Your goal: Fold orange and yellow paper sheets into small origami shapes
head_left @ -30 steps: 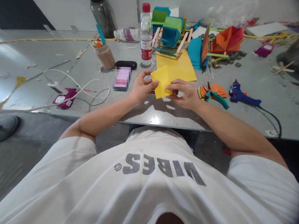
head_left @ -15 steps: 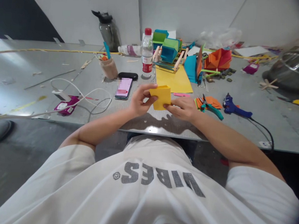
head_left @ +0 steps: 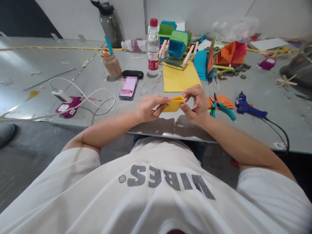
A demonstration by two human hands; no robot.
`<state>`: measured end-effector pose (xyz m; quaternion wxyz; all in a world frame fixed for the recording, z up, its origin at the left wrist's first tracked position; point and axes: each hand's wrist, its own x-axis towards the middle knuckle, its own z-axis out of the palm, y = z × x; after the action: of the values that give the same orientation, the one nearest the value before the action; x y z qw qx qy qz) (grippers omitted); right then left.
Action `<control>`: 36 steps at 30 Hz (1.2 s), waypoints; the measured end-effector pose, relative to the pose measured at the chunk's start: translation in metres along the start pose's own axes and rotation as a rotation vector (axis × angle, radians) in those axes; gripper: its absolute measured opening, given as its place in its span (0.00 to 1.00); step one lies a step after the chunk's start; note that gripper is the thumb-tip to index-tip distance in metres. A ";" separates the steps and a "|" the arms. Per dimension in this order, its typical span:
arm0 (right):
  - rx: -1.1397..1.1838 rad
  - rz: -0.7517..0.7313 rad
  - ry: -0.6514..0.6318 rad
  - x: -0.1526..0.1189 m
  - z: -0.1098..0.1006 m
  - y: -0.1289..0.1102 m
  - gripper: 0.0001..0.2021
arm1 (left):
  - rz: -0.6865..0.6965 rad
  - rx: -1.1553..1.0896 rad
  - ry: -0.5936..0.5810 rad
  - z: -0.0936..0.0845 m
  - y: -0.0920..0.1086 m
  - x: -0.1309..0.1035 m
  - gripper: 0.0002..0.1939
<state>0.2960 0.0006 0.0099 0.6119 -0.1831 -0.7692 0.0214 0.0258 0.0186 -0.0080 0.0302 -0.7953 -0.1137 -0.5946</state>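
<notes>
A small folded yellow paper piece [head_left: 173,104] is held above the table's front edge, its top edge showing a narrow opening. My left hand [head_left: 152,108] pinches its left end between thumb and fingers. At the right end, my right hand [head_left: 196,104] has its thumb and index fingertip on the paper's corner. Just beyond the hands lies a flat yellow sheet [head_left: 177,80]. Teal-handled pliers [head_left: 223,109] rest on orange paper pieces [head_left: 225,100] to the right of my right hand.
A red-capped bottle [head_left: 153,49], a phone [head_left: 128,86] and a stick cup [head_left: 111,65] stand or lie behind and left. Green and blue paper boxes [head_left: 177,43] sit at the back. A blue glue gun [head_left: 249,108] with its cord is at right; a white cable [head_left: 95,93] loops at left.
The folded yellow paper has tipped so that less of its face shows. My right hand has moved up and grips its upper right corner. The camera view has shifted slightly.
</notes>
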 end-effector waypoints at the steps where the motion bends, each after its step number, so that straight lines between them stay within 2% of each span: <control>1: 0.020 -0.048 0.005 0.003 0.002 -0.003 0.19 | 0.053 0.003 0.003 0.000 0.002 0.002 0.16; 4: 0.077 -0.118 0.001 0.008 0.003 -0.009 0.14 | 0.158 -0.003 -0.005 0.000 0.005 0.009 0.17; 7: 0.077 -0.063 -0.007 0.007 0.001 -0.013 0.14 | 0.205 0.004 -0.036 -0.003 0.007 0.016 0.19; 11: 0.030 -0.041 -0.043 0.003 -0.003 -0.017 0.17 | 0.258 0.002 -0.018 -0.006 0.007 0.021 0.22; 15: -0.029 -0.043 -0.025 0.002 -0.003 -0.020 0.16 | 0.274 0.029 -0.044 -0.007 0.002 0.017 0.20; 21: -0.084 -0.096 -0.007 0.004 -0.001 -0.020 0.13 | 0.220 0.074 -0.097 -0.009 -0.005 0.008 0.17; 27: -0.134 -0.223 -0.002 0.004 0.003 -0.019 0.09 | 0.094 -0.038 -0.143 -0.010 0.009 0.014 0.15; 30: -0.218 -0.200 -0.044 -0.002 0.003 -0.012 0.09 | 0.010 -0.025 -0.176 -0.017 0.016 0.019 0.11; 32: -0.256 -0.171 -0.069 -0.007 0.002 -0.005 0.12 | -0.043 -0.025 -0.200 -0.022 0.018 0.023 0.13; 36: -0.316 -0.150 -0.127 -0.011 -0.003 0.006 0.13 | -0.094 -0.057 -0.291 -0.031 0.011 0.032 0.15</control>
<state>0.3022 0.0021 -0.0016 0.5258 -0.2173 -0.8114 -0.1339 0.0076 0.0063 0.0322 -0.0371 -0.8674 -0.1369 -0.4770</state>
